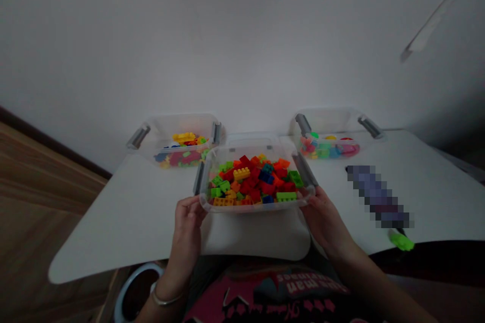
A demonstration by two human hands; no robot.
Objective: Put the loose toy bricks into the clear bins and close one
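Observation:
A clear plastic storage box (253, 208) with grey side latches is in front of me at the middle of the table. Colourful toy building bricks (248, 181) in red, green, orange, yellow and blue fill much of it. My left hand (188, 224) is closed on the box's near left corner, its fingers bent against the wall and partly hidden. At the near right corner, my right hand (325, 218) grips the box, thumb on the outside near the rim and some fingers under or behind the clear wall.
Behind on the left stands a second clear box (170, 120) with yellow and mixed toy pieces. Another clear box (333, 113) with colourful toys is at the back right. A blurred-out flat object (377, 194) with a bright green piece (401, 241) lies on the white table (125, 227).

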